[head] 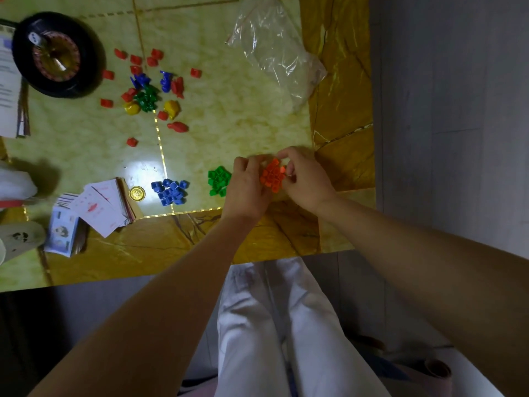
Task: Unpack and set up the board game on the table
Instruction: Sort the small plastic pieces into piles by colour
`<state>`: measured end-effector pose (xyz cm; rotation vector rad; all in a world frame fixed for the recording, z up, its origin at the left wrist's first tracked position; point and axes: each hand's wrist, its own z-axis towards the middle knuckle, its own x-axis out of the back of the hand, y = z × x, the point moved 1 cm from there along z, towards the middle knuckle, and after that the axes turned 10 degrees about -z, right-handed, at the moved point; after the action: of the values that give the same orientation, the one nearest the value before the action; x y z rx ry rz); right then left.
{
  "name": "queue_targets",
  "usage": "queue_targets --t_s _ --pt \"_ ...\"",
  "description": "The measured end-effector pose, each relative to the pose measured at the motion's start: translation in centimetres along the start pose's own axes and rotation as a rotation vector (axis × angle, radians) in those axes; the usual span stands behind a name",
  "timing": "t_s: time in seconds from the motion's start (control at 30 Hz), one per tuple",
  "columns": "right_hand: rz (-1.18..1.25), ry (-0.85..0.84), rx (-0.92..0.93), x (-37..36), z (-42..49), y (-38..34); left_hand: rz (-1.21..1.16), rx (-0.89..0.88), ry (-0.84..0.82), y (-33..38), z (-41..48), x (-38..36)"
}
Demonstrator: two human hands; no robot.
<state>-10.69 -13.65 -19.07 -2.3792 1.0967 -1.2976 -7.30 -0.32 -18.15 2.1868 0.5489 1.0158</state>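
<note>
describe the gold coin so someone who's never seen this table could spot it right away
Look along the near edge of the table, where the yellow border meets the pale green middle. A fanned stack of cards lies with a pile of blue pieces to its right; the coin sits between them. It alone is round, flat and shiny gold.

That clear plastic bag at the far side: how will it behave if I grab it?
The clear plastic bag looks crumpled and empty, so probably floppy and very light. Its glossy film may slide on the shiny table when pushed.
</note>
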Motion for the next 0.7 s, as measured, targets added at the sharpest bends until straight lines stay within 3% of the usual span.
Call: queue_targets --t_s 0.3,0.57,0.7 --pt "-0.062 0.015 0.004 1.5 1.4 -0.9 0.034 -0.027 0.058 0.2 0.4 2.2" --pt "0.021 -0.02 0.148 0.7 5.5 -8.3 -0.009 0.172 0.482 -4.4 1.7 10.4" --pt "0.003 -0.025 0.163 -0.5 7.7 -12.2 0.082 0.296 0.601 -7.8 2.6 14.2"
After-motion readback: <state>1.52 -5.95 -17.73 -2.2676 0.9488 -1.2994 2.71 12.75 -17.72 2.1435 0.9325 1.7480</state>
